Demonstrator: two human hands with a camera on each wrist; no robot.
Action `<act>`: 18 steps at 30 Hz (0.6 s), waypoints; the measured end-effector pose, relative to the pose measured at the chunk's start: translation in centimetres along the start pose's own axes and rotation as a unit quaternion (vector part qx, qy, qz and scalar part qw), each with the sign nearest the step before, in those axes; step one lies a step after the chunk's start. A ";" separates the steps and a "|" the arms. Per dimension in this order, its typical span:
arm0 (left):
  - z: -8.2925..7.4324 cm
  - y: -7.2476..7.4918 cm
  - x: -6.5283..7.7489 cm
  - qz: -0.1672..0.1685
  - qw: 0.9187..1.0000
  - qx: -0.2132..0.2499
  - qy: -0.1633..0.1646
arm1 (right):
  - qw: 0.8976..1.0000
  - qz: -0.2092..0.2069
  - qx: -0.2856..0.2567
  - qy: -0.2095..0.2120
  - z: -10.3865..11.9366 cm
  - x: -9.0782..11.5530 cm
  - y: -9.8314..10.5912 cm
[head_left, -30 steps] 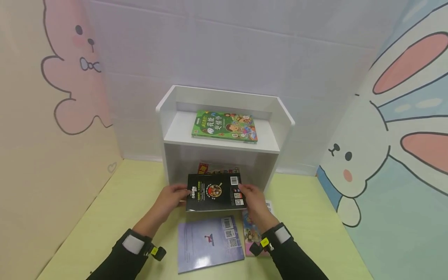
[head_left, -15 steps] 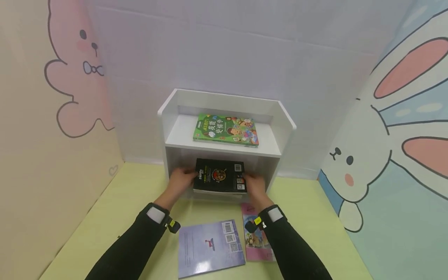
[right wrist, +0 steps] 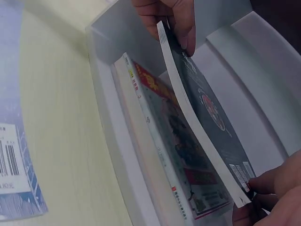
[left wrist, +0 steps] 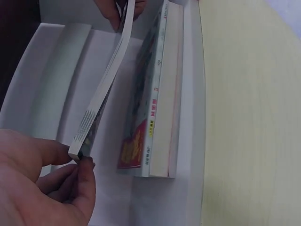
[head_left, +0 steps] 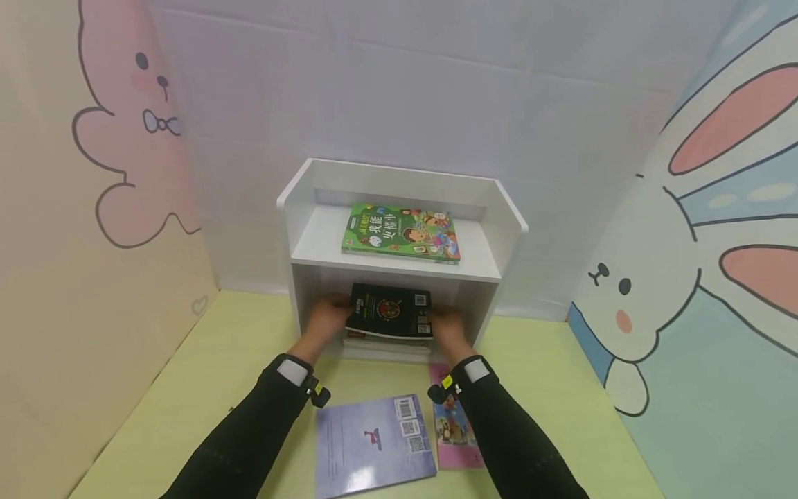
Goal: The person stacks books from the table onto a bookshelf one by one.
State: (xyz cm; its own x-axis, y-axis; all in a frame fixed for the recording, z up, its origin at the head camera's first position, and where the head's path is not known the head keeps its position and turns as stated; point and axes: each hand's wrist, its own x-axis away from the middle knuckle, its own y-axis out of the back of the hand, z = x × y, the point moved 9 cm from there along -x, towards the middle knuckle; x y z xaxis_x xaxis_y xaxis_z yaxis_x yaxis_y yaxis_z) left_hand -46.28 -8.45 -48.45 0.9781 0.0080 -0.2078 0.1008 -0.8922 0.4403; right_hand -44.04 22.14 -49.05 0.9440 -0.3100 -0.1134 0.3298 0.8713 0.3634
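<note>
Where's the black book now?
Head view, centre: the black book is held by the left hand and right hand in the lower shelf compartment, above another book.

Directly above the fingers, the way up is barred by the shelf board [head_left: 314,242]. Outside the fingers of the left hand [head_left: 327,322], passage is limited by the left side wall [head_left: 305,287]; outside the right hand [head_left: 450,331], by the right side wall [head_left: 477,298]. Between the fingertips, the way across is blocked by the black book [head_left: 389,310] — below it, a gap is left above the lower book [left wrist: 164,103]. Toward the wrists, the front is left open.
</note>
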 end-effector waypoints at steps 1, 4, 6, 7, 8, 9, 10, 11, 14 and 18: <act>0.0 0.0 0.0 -0.003 1.000 -0.004 -0.003 | 1.000 -0.002 -0.003 0.001 -0.2 0.0 -0.1; 0.0 -0.2 0.2 -0.010 1.000 -0.017 -0.012 | 0.999 -0.010 0.025 0.016 -0.2 -0.1 -0.2; -0.2 -0.2 0.4 -0.013 0.999 -0.025 -0.017 | 0.998 -0.013 0.050 0.031 0.0 0.0 -0.3; -0.2 -0.2 0.5 -0.015 0.999 -0.028 -0.019 | 0.998 -0.014 0.060 0.035 0.1 0.1 -0.3; -0.2 -0.2 0.7 -0.018 0.999 -0.032 -0.019 | 0.996 -0.015 0.073 0.043 0.2 0.2 -0.3; -0.2 -0.2 0.8 -0.019 0.999 -0.037 -0.019 | 0.996 -0.015 0.076 0.045 0.2 0.4 -0.3; -0.2 -0.3 0.9 -0.019 0.999 -0.040 -0.017 | 0.996 -0.014 0.075 0.045 0.2 0.5 -0.3; -0.3 -0.3 1.0 -0.019 0.999 -0.044 -0.017 | 0.996 -0.013 0.079 0.045 0.2 0.7 -0.4; -0.6 -0.2 1.4 -0.021 0.999 -0.042 -0.019 | 0.995 -0.012 0.083 0.050 -0.2 0.8 -0.5; -1.1 0.0 1.5 -0.024 0.999 -0.032 -0.030 | 0.995 -0.006 0.075 0.063 -0.9 0.4 -0.7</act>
State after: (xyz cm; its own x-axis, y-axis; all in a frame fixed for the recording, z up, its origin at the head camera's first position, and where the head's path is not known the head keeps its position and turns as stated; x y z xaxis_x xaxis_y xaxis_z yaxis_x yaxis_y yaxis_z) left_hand -44.63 -7.90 -47.78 0.9594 0.0201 -0.2815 0.1599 -0.8605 0.4836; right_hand -43.93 21.76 -50.21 0.9373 -0.2611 -0.2307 0.3441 0.7980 0.4948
